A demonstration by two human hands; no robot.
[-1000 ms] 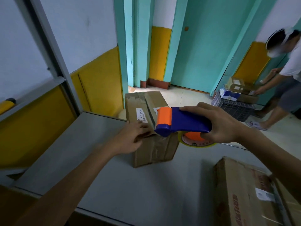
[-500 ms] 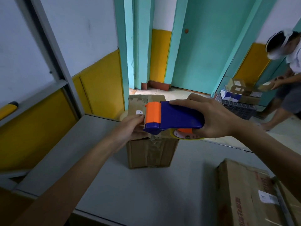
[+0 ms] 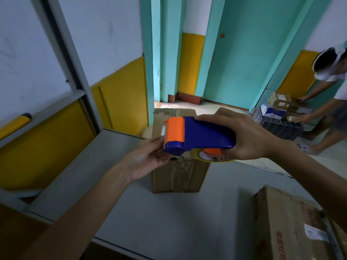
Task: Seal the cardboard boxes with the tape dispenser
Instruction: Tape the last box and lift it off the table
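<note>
Gripping the blocky plastic tape dispenser (image 3: 202, 135), right hand (image 3: 249, 139) faces flat-fingered left hand (image 3: 146, 158) above creased cardboard box (image 3: 178, 175).

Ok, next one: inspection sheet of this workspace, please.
Surface: grey table.
Job's things: small cardboard box at its far edge; tape dispenser held over it; larger cardboard box near right.
Clutter: nothing seen.
Hands: right hand grips the dispenser; left hand, fingers straight, reaches under its orange front.
Cables: nothing seen.
Surroundings: teal door, yellow-white walls, another person bent over boxes on a crate.
</note>
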